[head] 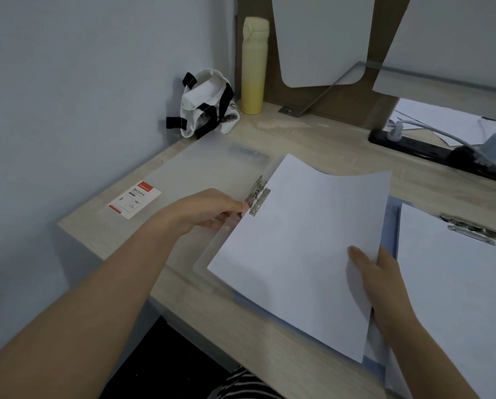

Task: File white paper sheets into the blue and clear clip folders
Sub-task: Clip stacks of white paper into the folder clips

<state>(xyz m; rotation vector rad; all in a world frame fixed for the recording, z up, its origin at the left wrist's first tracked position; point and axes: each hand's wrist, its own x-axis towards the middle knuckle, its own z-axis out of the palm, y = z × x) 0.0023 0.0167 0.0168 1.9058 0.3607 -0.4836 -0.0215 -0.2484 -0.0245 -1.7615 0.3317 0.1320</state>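
Note:
A clear clip folder lies open on the desk, its metal clip at the spine. My left hand pinches the clip's lever. A white paper sheet lies tilted over the folder's right half, its left edge at the clip. My right hand grips the sheet's right edge, thumb on top. The blue clip folder lies under and to the right, holding a white sheet under its own metal clip.
A yellow bottle and a white bag with black straps stand at the back by the wall. A black power strip with cables lies at the back right. The desk's front edge runs diagonally.

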